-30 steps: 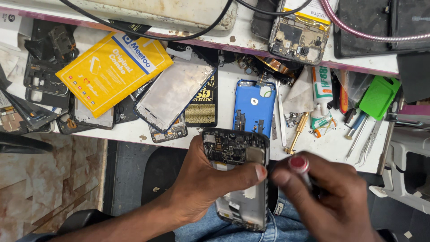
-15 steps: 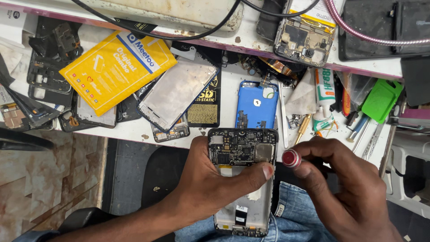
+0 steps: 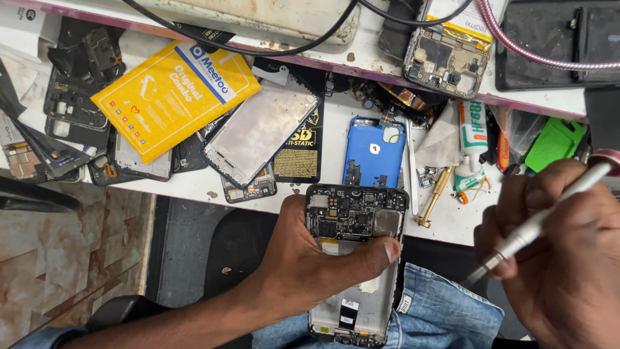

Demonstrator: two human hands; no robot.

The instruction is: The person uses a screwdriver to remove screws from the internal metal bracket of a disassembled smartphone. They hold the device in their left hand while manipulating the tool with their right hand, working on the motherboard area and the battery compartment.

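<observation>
An opened phone [image 3: 355, 258] with its back off is held in the left hand [image 3: 303, 265], just below the edge of the white surface [image 3: 194, 184] and above a lap in blue jeans [image 3: 439, 310]. The fingers are wrapped around the phone's left side, and the thumb [image 3: 371, 253] is pressed across the middle, just under the dark circuit board [image 3: 355, 213]. A thin white screwdriver [image 3: 536, 223] is pinched in the fingers of the right hand [image 3: 562, 258], well to the right of the phone, with its metal tip pointed down and left. On the surface, a blue phone cover [image 3: 374, 152] is seen just above the phone. A yellow packet [image 3: 171, 97], a silver phone frame [image 3: 261, 132] and a white glue tube [image 3: 473, 139] are laid nearby.
</observation>
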